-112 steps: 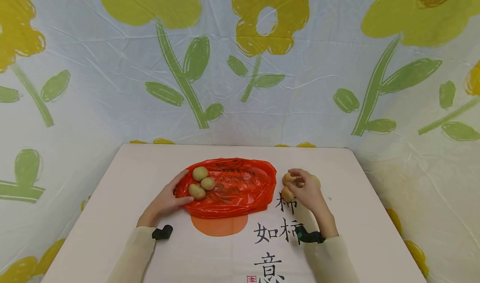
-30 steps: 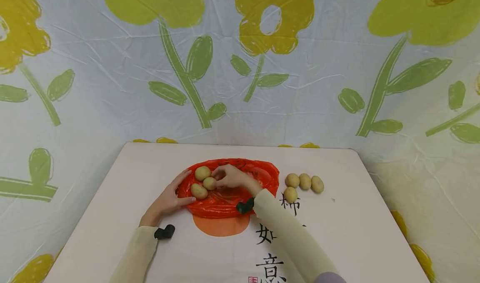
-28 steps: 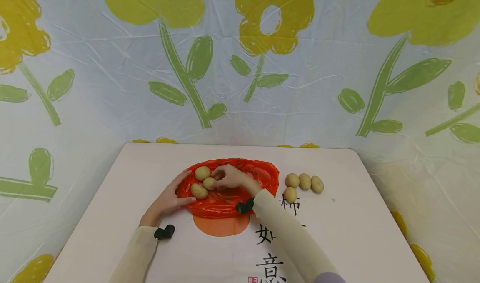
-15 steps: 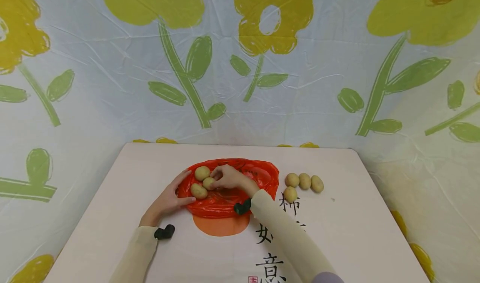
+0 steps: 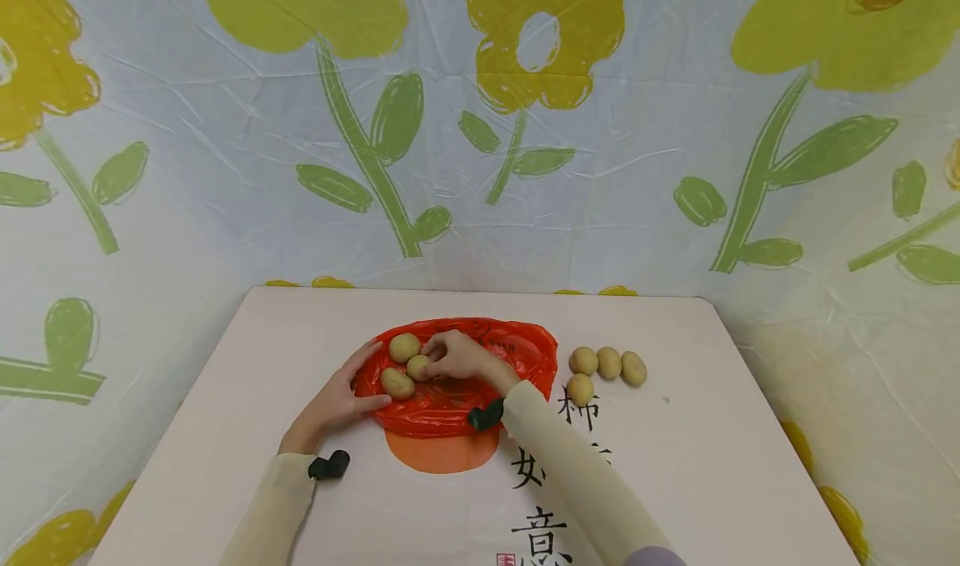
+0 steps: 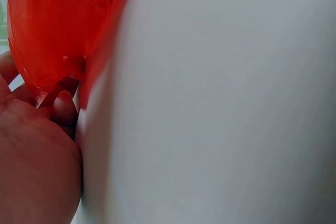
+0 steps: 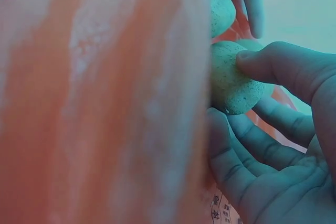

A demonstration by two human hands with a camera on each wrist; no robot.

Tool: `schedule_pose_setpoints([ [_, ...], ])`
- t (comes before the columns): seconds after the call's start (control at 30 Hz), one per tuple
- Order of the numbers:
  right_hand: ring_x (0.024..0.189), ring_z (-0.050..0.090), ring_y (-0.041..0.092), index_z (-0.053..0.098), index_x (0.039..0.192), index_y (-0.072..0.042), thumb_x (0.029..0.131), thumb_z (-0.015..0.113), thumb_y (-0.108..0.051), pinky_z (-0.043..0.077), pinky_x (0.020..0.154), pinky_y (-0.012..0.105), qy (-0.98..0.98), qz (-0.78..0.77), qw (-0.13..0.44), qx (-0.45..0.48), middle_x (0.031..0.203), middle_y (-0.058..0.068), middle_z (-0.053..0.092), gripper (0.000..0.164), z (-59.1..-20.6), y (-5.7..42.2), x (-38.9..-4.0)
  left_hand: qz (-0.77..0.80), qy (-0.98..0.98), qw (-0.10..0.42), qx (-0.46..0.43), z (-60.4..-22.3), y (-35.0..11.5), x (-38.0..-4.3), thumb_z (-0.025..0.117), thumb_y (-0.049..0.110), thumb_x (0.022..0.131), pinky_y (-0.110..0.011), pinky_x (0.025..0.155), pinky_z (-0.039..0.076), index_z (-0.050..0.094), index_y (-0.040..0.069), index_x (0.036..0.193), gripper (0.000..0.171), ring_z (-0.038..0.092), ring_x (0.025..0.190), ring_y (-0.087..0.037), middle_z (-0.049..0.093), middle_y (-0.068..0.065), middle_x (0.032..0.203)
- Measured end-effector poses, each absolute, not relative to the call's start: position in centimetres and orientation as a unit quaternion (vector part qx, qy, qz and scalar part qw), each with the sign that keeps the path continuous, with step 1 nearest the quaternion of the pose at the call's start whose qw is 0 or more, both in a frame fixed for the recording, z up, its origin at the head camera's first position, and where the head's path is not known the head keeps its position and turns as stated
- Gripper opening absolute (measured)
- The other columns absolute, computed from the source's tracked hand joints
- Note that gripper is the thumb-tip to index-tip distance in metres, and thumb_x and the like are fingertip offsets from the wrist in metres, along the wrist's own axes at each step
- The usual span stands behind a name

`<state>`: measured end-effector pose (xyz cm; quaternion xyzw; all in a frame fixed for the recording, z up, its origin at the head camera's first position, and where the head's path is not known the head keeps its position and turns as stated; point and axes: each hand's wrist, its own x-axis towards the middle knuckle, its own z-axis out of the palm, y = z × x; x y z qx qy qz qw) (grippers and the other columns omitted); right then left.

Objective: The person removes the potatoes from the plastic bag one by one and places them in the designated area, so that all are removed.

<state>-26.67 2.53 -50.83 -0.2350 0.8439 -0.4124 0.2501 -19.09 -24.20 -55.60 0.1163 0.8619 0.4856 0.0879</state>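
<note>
Red thin plastic bag [image 5: 480,424], spread on a pale table [image 5: 420,516] over part of an orange disc [image 5: 442,453]. Dark print [image 5: 501,349] on the film, partly covered by the right hand [image 5: 459,356]; not legible. Table lettering: large black brushed characters, 意 [image 5: 540,537] read clearly; two above it partly hidden, the upper by a potato, the lower by the right sleeve [image 5: 581,470]. Small red seal [image 5: 506,559] beside 意, too small to read. Right hand: thumb and fingers pinch the small potato [image 5: 415,368] over the red film, between two larger potatoes [image 5: 405,348] near the bag's left end. Left hand [image 5: 335,398]: thumb and fingers spread wide about that end, touching the film; cannot tell whether they grip it. Four loose potatoes [image 5: 609,363] right of the bag: three in a row, the fourth just nearer the person.
</note>
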Motion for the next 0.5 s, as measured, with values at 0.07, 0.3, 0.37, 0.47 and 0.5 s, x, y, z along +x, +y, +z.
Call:
schedule_pose_setpoints([
  [0.07, 0.092, 0.066, 0.012, 0.07, 0.121, -0.007, 0.091, 0.079, -0.024, 0.059, 0.082, 0.025, 0.841, -0.418, 0.25, -0.235, 0.111, 0.005, 0.072, 0.035, -50.8, 2.64, -26.67, 0.483, 0.863, 0.089, 0.115, -55.59, -24.21, -19.09, 0.084, 0.039, 0.082, -0.072, 0.12, 0.022, 0.029, 0.024, 0.163, 0.099, 0.014, 0.157, -0.043, 0.015, -0.011, 0.173],
  [0.3, 0.09, 0.066, 0.01, 0.071, 0.119, -0.008, 0.091, 0.079, -0.024, 0.058, 0.078, 0.022, 0.841, -0.418, 0.245, -0.242, 0.109, 0.004, 0.073, 0.034, -50.54, 2.95, -26.6, 0.484, 0.863, 0.087, 0.117, -55.5, -24.19, -19.02, 0.082, 0.04, 0.083, -0.074, 0.119, 0.02, 0.029, 0.023, 0.163, 0.098, 0.014, 0.157, -0.045, 0.015, -0.014, 0.173],
  [0.37, 0.091, 0.066, 0.01, 0.071, 0.119, -0.008, 0.091, 0.079, -0.024, 0.058, 0.078, 0.022, 0.841, -0.419, 0.241, -0.244, 0.11, 0.005, 0.073, 0.034, -50.49, 3.04, -26.57, 0.48, 0.865, 0.086, 0.119, -55.52, -24.2, -19.02, 0.082, 0.041, 0.084, -0.074, 0.119, 0.02, 0.028, 0.022, 0.164, 0.098, 0.014, 0.157, -0.046, 0.014, -0.015, 0.173],
  [0.47, 0.094, 0.067, 0.012, 0.071, 0.119, -0.007, 0.091, 0.079, -0.024, 0.058, 0.079, 0.023, 0.837, -0.429, 0.236, -0.246, 0.112, 0.006, 0.073, 0.034, -50.53, 3.21, -26.53, 0.475, 0.868, 0.086, 0.116, -55.52, -24.17, -19.01, 0.082, 0.041, 0.084, -0.074, 0.119, 0.02, 0.028, 0.022, 0.164, 0.098, 0.014, 0.157, -0.045, 0.014, -0.014, 0.173],
  [0.5, 0.094, 0.067, 0.012, 0.071, 0.119, -0.007, 0.091, 0.079, -0.024, 0.058, 0.079, 0.024, 0.835, -0.433, 0.235, -0.245, 0.112, 0.006, 0.073, 0.034, -50.52, 3.3, -26.48, 0.474, 0.868, 0.086, 0.117, -55.52, -24.17, -19.0, 0.082, 0.041, 0.084, -0.074, 0.119, 0.02, 0.028, 0.022, 0.164, 0.098, 0.013, 0.157, -0.046, 0.014, -0.015, 0.173],
])
